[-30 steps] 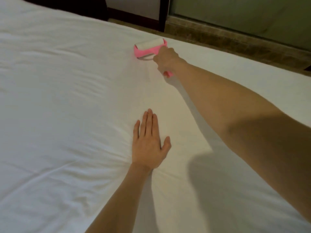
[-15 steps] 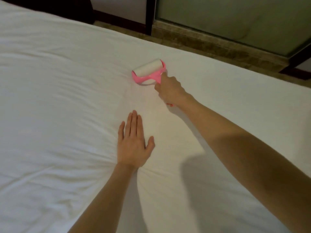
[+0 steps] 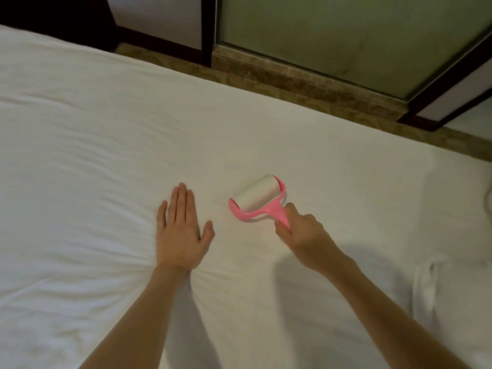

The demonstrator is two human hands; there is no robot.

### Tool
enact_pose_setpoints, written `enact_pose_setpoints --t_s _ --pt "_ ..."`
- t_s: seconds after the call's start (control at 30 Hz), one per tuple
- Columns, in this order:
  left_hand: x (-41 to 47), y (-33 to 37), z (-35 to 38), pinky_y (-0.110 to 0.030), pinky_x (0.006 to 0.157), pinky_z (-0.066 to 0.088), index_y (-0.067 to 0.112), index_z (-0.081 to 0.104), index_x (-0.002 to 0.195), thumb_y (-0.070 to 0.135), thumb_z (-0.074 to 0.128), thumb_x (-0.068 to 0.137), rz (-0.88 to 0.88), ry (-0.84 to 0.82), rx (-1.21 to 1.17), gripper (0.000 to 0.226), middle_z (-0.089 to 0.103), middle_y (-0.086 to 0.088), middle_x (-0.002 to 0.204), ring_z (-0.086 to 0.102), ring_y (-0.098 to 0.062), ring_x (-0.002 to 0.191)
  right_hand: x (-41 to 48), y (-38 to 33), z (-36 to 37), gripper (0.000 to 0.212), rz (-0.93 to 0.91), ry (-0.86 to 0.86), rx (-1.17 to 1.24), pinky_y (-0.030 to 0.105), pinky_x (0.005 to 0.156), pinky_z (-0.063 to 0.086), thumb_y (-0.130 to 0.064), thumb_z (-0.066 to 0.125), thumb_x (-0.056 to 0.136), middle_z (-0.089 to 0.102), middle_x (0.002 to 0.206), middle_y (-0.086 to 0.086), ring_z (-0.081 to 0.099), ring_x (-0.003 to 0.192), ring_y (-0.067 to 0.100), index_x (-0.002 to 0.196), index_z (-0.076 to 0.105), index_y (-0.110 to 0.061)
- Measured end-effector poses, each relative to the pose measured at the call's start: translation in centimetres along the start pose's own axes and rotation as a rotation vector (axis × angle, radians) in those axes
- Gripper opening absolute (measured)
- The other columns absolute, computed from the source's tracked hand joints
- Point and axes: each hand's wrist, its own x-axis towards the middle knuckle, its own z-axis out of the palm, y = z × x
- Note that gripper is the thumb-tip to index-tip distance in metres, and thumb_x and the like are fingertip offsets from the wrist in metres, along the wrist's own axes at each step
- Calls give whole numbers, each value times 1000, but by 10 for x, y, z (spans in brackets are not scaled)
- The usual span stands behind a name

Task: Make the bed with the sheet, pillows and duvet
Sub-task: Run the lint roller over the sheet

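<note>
The right hand (image 3: 303,235) grips the pink lint roller (image 3: 257,201), drum crosswise, just right of the flat, empty left hand (image 3: 181,233) pressing the sheet (image 3: 93,155).

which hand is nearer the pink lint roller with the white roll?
Right. The right hand grips the handle of the pink lint roller; the left hand lies flat on the white sheet to the roller's left, not touching it.

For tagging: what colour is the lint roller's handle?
Pink; the handle shows best in the head view.
</note>
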Motion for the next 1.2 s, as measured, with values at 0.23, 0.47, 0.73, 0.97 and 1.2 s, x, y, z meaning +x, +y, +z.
enact_pose_setpoints --t_s 0.23,0.47,0.73,0.97,1.2 --pt "-1 1 3 -45 118 10 -2 25 148 47 32 86 8 4 6 79 18 -18 157 13 -25 147 -21 57 -11 13 51 163 170 32 44 47 -9 45 85 53 73 15 54 50 31 97 48 -13" --pt "-2 1 3 -46 118 12 -2 26 147 47 32 87 3 -1 13 78 18 -17 158 13 -25 147 -24 75 -7 16 208 139 99 44 61 55 -31 42 97 60 80 19 63 68 41 98 40 -15" --pt "-3 3 0 -45 119 11 -2 25 148 47 32 87 -1 -2 10 78 18 -17 158 13 -24 148 81 23 -43 27 206 159 252 26 43 39 -25 38 100 48 82 8 53 52 21 116 43 -4" --pt "-4 -2 5 -44 119 10 -1 24 149 47 31 88 13 7 23 78 16 -15 159 11 -24 148 149 -6 -75 20 145 157 383 29 47 45 -24 40 101 50 82 10 52 52 21 106 46 -6" --pt "-2 -2 9 -45 118 11 -1 27 148 47 31 88 22 25 17 77 16 -15 158 10 -21 148 187 -18 -80 11 157 205 534 27 45 38 -23 41 98 48 80 10 49 55 22 100 41 -12"
